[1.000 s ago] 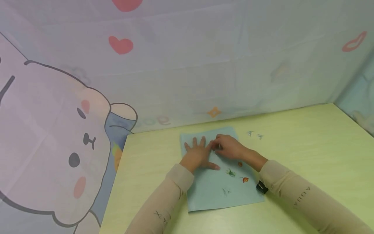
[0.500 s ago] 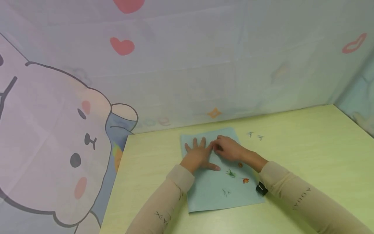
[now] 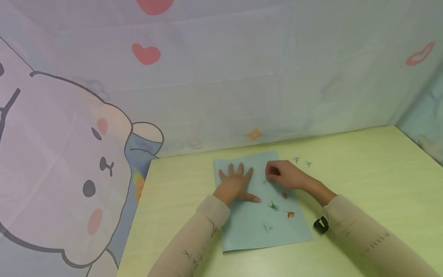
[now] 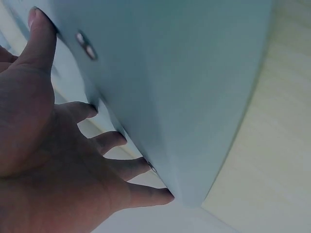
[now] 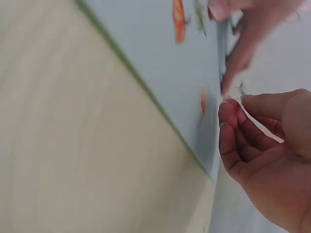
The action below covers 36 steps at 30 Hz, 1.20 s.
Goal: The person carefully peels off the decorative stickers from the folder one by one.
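My left hand (image 3: pixel 235 184) rests spread on a pale blue sheet (image 3: pixel 249 238), fingertips touching it in the left wrist view. Over the sheet's upper right part, my right hand (image 3: pixel 285 174) has curled fingers. In the right wrist view its thumb and fingertips pinch a small sticker with a green sprig (image 5: pixel 242 88), mostly hidden by the fingers. Lower on the sheet lie a green leaf sticker (image 3: pixel 273 206), an orange flower sticker (image 3: pixel 290 214), a small orange bud sticker (image 3: pixel 284 195) and faint grey-green sprigs (image 3: pixel 267 228).
Two small bluish sprig stickers (image 3: pixel 308 163) lie on the yellow-green table (image 3: pixel 363 173), right of the sheet. A printed cloth (image 3: pixel 221 77) hangs behind the table's back edge. A black strap piece (image 3: pixel 321 225) sits at the right sleeve.
My right hand has moved right, away from the left hand's index finger, with its fingers still curled. The left hand and the sheet have stayed put.
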Tool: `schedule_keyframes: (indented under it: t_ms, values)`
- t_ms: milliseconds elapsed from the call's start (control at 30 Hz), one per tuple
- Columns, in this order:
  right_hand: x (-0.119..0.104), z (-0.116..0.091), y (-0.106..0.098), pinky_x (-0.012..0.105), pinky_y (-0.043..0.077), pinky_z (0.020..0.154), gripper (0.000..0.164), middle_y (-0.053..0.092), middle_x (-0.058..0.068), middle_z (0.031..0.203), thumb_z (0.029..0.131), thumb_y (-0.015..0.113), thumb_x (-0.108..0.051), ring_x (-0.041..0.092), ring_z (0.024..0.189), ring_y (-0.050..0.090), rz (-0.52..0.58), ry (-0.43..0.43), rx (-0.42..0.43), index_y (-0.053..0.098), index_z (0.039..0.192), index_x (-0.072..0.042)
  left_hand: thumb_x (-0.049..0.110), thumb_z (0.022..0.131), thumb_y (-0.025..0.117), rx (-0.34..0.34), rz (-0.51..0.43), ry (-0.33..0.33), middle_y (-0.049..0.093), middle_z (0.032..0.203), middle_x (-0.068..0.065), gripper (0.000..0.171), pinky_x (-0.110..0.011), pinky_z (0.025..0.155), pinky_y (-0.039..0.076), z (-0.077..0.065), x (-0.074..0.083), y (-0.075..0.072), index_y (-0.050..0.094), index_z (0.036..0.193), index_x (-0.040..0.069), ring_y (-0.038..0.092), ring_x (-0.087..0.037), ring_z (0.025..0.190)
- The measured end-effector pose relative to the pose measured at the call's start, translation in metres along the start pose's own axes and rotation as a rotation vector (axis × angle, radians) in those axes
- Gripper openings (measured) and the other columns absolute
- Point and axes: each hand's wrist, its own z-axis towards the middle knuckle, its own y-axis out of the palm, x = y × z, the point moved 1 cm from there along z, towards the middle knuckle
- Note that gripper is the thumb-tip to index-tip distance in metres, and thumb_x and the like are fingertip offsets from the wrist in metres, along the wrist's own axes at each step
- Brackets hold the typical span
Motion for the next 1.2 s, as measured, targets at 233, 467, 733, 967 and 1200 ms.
schedule_keyframes:
  t_ms: [233,467,733,967,1200]
  values:
    - [0.011,-0.03,-0.035,0.031,0.052,0.067,0.005,0.072,0.011,0.093,0.106,0.065,-0.008,0.026,0.081,0.07,0.104,0.06,0.081,0.068,0.103,-0.006,0.076,0.083,0.075,0.002,-0.007,0.013,0.012,0.177,-0.014,0.116,-0.075,0.12,0.014,-0.001,0.0,0.0,0.021,0.172,0.025,0.008,-0.049,0.16]
    - [0.02,-0.059,-0.074,0.029,0.054,0.076,0.011,0.072,0.015,0.1,0.108,0.063,-0.014,0.031,0.09,0.072,0.088,0.157,0.213,0.068,0.11,-0.004,0.075,0.083,0.076,0.013,-0.014,0.019,0.012,0.177,-0.014,0.116,-0.077,0.119,0.013,-0.001,-0.005,0.004,0.021,0.172,0.024,0.007,-0.05,0.16]
    - [0.045,-0.084,-0.096,0.028,0.051,0.072,0.016,0.073,0.012,0.099,0.108,0.064,-0.019,0.026,0.089,0.071,-0.035,0.243,0.294,0.07,0.113,-0.005,0.076,0.083,0.075,0.0,-0.016,0.007,0.01,0.178,-0.013,0.117,-0.076,0.12,0.013,-0.003,-0.003,0.004,0.019,0.172,0.026,0.006,-0.049,0.16]
    - [0.079,-0.091,-0.101,0.036,0.051,0.065,0.015,0.073,0.016,0.102,0.107,0.063,-0.016,0.033,0.091,0.069,-0.151,0.325,0.282,0.069,0.11,-0.002,0.076,0.084,0.073,-0.004,0.004,0.006,0.007,0.178,-0.012,0.116,-0.075,0.121,0.012,0.0,-0.003,0.006,0.017,0.172,0.027,0.005,-0.048,0.161]
    - [0.097,-0.091,-0.104,0.039,0.051,0.066,0.008,0.071,0.021,0.101,0.102,0.063,-0.007,0.044,0.093,0.07,-0.219,0.349,0.264,0.068,0.102,-0.001,0.078,0.082,0.073,0.004,0.001,0.002,0.009,0.178,-0.012,0.117,-0.075,0.12,0.013,-0.002,-0.005,0.007,0.018,0.172,0.027,0.006,-0.048,0.161]
